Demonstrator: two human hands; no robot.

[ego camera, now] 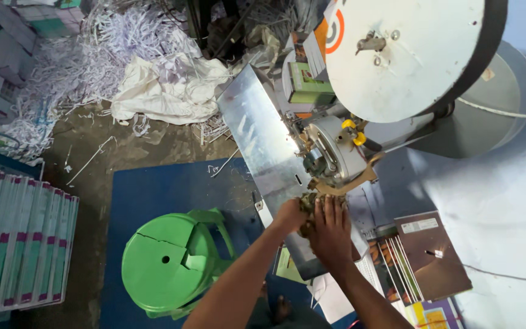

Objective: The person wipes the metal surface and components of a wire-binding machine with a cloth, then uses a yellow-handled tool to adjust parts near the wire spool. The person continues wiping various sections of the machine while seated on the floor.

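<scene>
Seen from above, one person's two bare hands meet at the near end of a sloping, shiny sheet-metal feed plate [262, 137] on a grey wire-stitching machine. The left hand [290, 214] curls over the left edge of a small brownish folded booklet [309, 206], and the right hand [331, 226] lies flat on top of it with its fingers spread, pressing it down; the booklet sits directly under the machine's metal stitching head [330, 157], mostly hidden by both hands. As a judgement, the main danger is to the fingertips, which lie just beside the head and could be pinched or pierced if it fires while they are so close; the booklet could also slip down the slanted plate and take its stitch crooked. One large white round wire spool [406, 55] stands above the head, with two small yellow knobs [354, 131] just below it. One round green plastic stool [168, 263] sits near and to the left on a blue floor mat [153, 192]. To the right, one fanned stack of brown-covered booklets [418, 253] rests on the pale blue surface [500, 207]. At the far left lie one row of teal-and-white bound stacks [19, 244], too tightly packed to count, one crumpled white sack [168, 88], and one heap of white paper trimmings [74, 67].
</scene>
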